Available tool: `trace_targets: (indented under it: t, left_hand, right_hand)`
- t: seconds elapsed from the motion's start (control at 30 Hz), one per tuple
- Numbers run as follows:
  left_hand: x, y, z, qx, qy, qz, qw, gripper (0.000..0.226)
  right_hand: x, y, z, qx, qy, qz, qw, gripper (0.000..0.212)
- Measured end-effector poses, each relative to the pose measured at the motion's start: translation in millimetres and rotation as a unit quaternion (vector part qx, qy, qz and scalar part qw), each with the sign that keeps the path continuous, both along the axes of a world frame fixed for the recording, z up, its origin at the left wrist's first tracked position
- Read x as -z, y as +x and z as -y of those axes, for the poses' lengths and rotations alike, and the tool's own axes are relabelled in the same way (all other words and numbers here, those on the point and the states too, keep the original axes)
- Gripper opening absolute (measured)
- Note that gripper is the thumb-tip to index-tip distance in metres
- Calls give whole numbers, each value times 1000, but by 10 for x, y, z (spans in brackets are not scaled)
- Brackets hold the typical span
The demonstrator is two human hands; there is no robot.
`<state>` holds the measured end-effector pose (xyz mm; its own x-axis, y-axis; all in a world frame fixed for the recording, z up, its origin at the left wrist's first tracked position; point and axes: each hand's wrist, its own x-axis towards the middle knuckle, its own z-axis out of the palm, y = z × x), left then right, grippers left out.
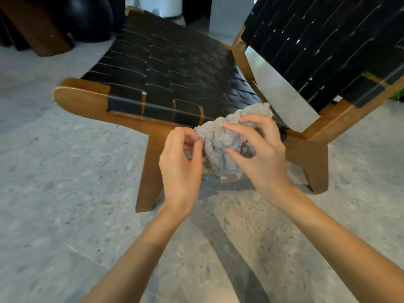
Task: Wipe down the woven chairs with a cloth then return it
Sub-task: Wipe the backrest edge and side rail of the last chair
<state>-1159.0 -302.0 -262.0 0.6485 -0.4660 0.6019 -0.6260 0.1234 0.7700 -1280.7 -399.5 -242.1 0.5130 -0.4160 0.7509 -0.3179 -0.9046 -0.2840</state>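
Note:
A low wooden chair with a black woven seat and black woven backrest stands in front of me. A bunched pale grey fluffy cloth hangs at the seat's near side rail, close to the backrest joint. My right hand grips the cloth from the right with fingers curled over it. My left hand pinches the cloth's left edge between thumb and fingers. Part of the cloth is hidden behind my fingers.
The chair stands on a speckled grey stone floor. At the back left are a brown wooden piece and a black rounded object. A white container stands behind the seat. A sliver of green plant shows at the right edge.

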Motion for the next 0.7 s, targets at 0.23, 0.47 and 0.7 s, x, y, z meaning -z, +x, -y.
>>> trace_targets:
  t: [0.23,0.47,0.7]
  left_hand:
    - [-172,543,-485,-107,-78,-22,991,16]
    - [-460,1175,-899,-182,-129,-11,975,12]
    - [-581,1281,-1055,-179,-131,-28,975,16]
  right_hand:
    - [-302,733,-496,-72,-23,-3,997,43]
    - [-584,1349,-954,-160,54,-22,985,57]
    - [-725,1483,-1014,-86,-44,-43,994,44]
